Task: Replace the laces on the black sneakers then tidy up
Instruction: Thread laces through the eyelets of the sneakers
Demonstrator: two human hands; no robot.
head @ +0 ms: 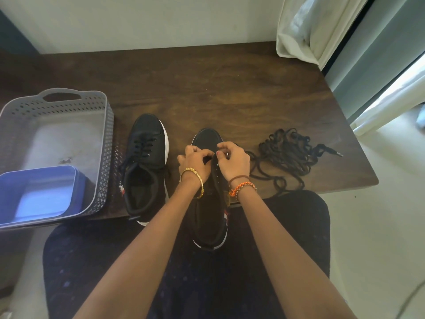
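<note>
Two black sneakers with white soles are here. The left sneaker (145,164) lies on the dark wooden table (230,88), laced with a black lace. The right sneaker (210,217) hangs over the table's near edge toward my lap, toe pointing away. My left hand (195,161) and my right hand (232,161) sit side by side on its eyelet area, fingers curled and pinching at the upper near the front eyelets. What they pinch is too dark to make out. A loose pile of black laces (287,153) lies to the right of that shoe.
A grey perforated plastic basket (108,134) stands at the table's left, holding a blue lidded box (39,194). A white curtain (317,26) hangs at the back right by a window. The table's right edge drops off just beyond the lace pile.
</note>
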